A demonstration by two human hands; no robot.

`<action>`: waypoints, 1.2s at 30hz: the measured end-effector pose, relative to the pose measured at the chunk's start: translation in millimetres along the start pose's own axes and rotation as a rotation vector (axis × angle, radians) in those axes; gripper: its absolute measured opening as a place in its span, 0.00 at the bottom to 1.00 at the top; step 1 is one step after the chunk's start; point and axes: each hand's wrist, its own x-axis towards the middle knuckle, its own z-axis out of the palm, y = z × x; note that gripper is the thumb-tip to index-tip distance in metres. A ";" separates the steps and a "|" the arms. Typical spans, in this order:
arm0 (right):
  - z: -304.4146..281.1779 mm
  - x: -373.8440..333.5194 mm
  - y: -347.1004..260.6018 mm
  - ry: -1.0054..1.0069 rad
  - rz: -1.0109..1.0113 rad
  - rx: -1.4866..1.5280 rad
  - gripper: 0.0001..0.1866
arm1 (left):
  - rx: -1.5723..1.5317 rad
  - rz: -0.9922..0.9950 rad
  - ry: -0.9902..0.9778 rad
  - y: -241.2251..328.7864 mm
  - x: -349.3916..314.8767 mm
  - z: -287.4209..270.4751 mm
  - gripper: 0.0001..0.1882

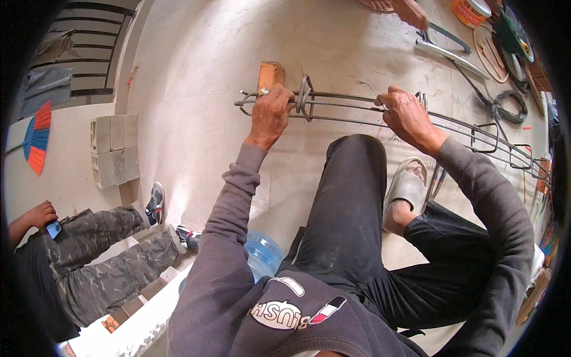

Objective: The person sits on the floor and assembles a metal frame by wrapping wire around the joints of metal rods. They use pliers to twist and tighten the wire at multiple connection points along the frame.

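Note:
A long cage of thin steel rebar [351, 107] with bent square stirrups stretches across in front of me, running off to the far right. My left hand [272, 116] is closed round its left end, close to a stirrup [306, 98]. Under that end stands an orange-brown block [271, 75], partly behind my fingers. Farther right, my right hand [410, 116] rests at the upper bars with thumb and fingers pressed together. What they pinch is hidden. Fine dark wire [364, 84] shows just beside those fingertips.
At left are stacked concrete blocks [114, 149], a broom [37, 138] and a seated person in camouflage trousers [113, 238] holding a phone. A blue water jug [263, 253] stands by my left arm. Coiled black wire [510, 110], metal tools [443, 53] and a bucket [470, 12] lie right.

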 end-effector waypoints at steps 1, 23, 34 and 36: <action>-1.0 -0.1 -2.4 -0.017 0.017 -0.004 0.12 | -0.028 -0.008 -0.009 1.1 0.9 -2.8 0.12; 10.5 17.1 14.3 -0.059 0.008 0.140 0.08 | -0.383 -0.170 -0.360 3.1 29.7 -45.5 0.14; -1.2 14.1 3.8 -0.090 0.053 0.114 0.07 | -0.189 -0.187 -0.096 24.1 17.5 -27.7 0.20; 2.9 16.5 7.4 -0.090 0.046 0.120 0.07 | -0.234 -0.252 -0.113 24.5 16.4 -28.0 0.20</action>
